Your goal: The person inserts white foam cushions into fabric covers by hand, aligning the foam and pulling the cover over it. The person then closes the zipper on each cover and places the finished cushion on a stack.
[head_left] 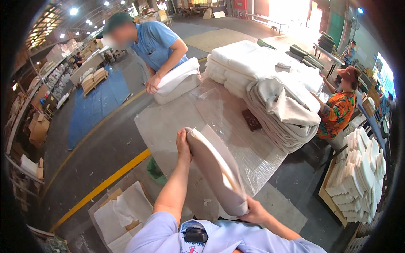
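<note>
A long cushion (211, 173) with a grey fabric cover is tilted in front of me, over the near edge of the table (156, 122). White padding shows along its gaping side. My left hand (183, 145) grips its far upper end, fingers wrapped over the edge. Down at the near lower end, my right hand (254, 212) is closed on the cover's corner. Beyond it on the table lies a heap of folded grey covers (291, 130), with white padding sheets (236, 59) piled behind. A small dark brown flat piece (252, 119) sits beside the covers.
Across the table, a person in a blue shirt (158, 46) handles another grey and white cushion (177, 82). A person in an orange patterned shirt (337, 109) stands at the right. White foam pieces (358, 173) are stacked on a pallet there. White sheets (122, 211) lie at lower left.
</note>
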